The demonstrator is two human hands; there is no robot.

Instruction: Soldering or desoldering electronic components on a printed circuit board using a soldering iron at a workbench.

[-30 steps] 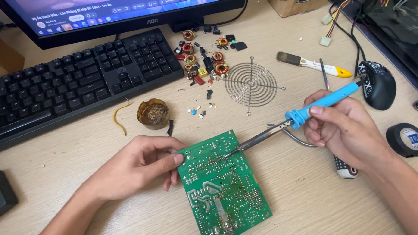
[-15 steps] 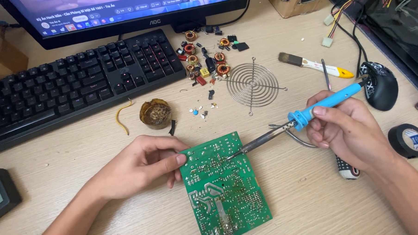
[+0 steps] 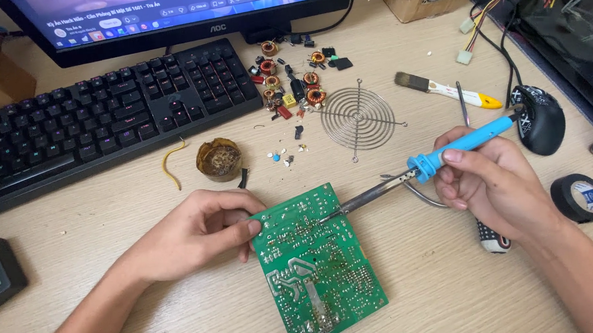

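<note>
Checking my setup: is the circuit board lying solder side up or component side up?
Solder side up: the circuit board shows traces and joints.

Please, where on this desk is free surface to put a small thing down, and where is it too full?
Bare desk lies between the green circuit board and the right hand. Another bare patch lies in front of the keyboard, left of the left hand. It is crowded behind the wire fan guard, where small coils are scattered.

Lit monitor screen point(image 3: 192, 12) top left, small grey display point(image 3: 1, 275) left edge
</note>
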